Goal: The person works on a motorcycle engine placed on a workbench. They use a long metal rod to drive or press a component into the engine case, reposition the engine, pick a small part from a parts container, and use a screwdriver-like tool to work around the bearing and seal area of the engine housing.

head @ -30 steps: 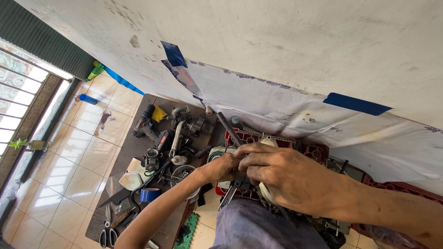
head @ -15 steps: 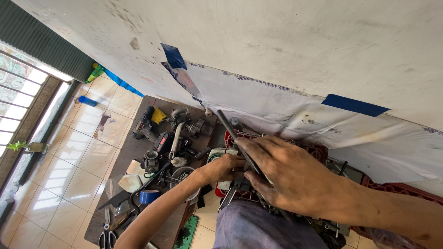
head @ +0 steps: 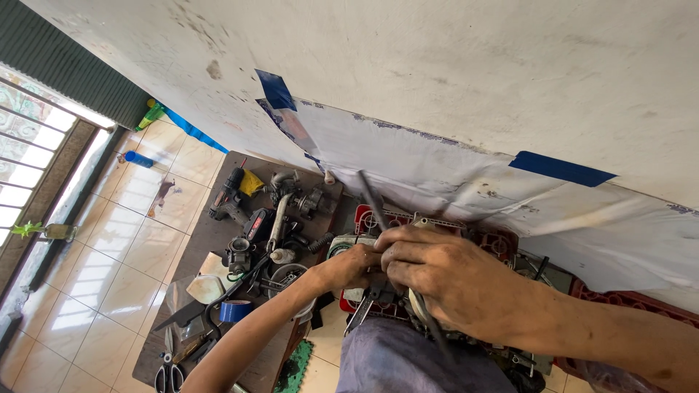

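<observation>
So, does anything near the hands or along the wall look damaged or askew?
Yes: the white sheet taped to the wall is stained and wrinkled, with its upper-left corner peeling under the blue tape. Parts lie jumbled on the brown board.

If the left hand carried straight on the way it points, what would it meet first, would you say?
Most likely the right hand: the left hand already seems to touch its fingers over the red part; depth is unclear.

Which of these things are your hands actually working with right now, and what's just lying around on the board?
In hand:
left hand and right hand, together at the red-framed machine part
long dark rod in the right hand

Lying about:
cordless drill
blue tape roll
scissors
loose metal parts
</observation>
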